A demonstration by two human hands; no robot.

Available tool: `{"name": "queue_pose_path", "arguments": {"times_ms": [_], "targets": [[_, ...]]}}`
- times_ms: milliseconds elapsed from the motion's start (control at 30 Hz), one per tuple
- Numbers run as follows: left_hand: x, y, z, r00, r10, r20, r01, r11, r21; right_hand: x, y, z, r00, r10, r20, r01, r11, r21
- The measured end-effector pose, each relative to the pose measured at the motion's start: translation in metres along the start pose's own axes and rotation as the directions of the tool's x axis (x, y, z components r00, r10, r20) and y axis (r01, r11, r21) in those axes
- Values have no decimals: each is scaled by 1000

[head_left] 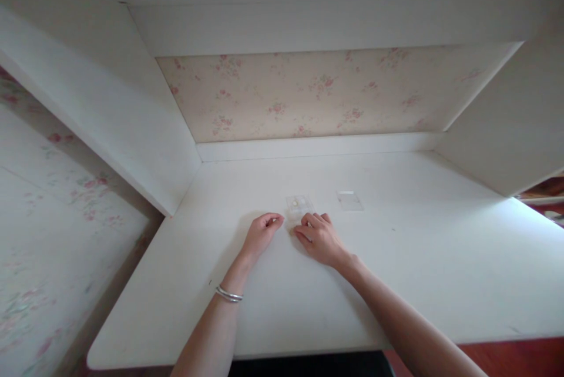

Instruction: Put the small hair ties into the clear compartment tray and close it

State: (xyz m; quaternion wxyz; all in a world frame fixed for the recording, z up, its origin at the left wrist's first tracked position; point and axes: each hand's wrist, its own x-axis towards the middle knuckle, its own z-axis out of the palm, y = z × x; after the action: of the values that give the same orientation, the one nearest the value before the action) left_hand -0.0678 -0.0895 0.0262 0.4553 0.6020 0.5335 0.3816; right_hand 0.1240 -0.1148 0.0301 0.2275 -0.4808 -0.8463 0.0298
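Note:
A small clear plastic case (304, 201) lies on the white desk, with a tiny yellowish item (295, 203) in it. My right hand (322, 241) is at the near edge of the case, its thumb and forefinger pinched at a small yellowish piece (291, 231) too tiny to name. Just left of the case, my left hand (261, 234) is closed in a pinch; whatever its fingertips hold, if anything, cannot be made out. Farther right rests a flat clear plastic piece (350, 201), like a lid, apart from both hands.
The white desktop (423, 271) is bounded by a left side panel (132, 95), a right side panel (506, 113) and a shelf (326, 24) overhead. Flowered wallpaper (299, 95) shows behind. A dark seat (312, 365) is below the front edge.

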Motion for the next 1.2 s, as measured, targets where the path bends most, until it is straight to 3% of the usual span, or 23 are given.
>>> {"name": "queue_pose_path", "arguments": {"times_ms": [333,667,767,933,1200], "targets": [[-5,-5,5,990,111,89,-127,970,209,24,18,-4,976,183,-120,-182,983,19],[-17,-2,8,946,223,234,-317,779,541,60,35,-5,964,266,-13,-266,961,-77],[-16,-3,10,936,244,253,-348,746,568,58,41,0,952,291,-91,-290,957,30],[-16,-3,13,932,250,264,-361,714,600,41,50,8,882,377,-282,-309,915,258],[-15,0,15,935,236,264,-353,681,641,9,49,16,850,391,-354,-276,902,332]]}}
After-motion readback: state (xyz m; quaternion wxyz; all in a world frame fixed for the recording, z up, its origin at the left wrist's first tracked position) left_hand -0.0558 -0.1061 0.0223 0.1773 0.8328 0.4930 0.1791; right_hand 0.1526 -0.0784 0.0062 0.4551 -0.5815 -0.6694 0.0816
